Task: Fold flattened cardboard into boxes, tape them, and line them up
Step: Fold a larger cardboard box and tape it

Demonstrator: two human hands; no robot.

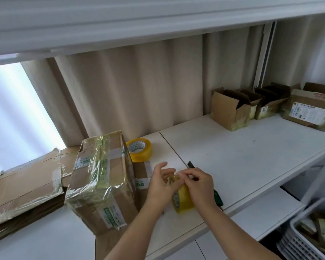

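Note:
A yellow tape roll [182, 200] is held above the white table [242, 154] between both hands. My left hand [160, 186] grips the roll from its left side, and my right hand [199, 184] curls over its top, fingertips pinching at the tape's edge. To the left stands a taped cardboard box [101, 182] wrapped in loose clear tape. Flattened cardboard [24, 186] lies further left. A second yellow tape roll [140, 149] rests behind the box. Folded boxes [231, 107] stand in a row at the back right.
A black-bladed cutter [190, 164] lies just beyond my hands, and a dark green tool [219, 198] peeks out under my right wrist. A labelled parcel [310, 111] sits far right. A white basket [311, 231] with cardboard scraps stands below the table edge.

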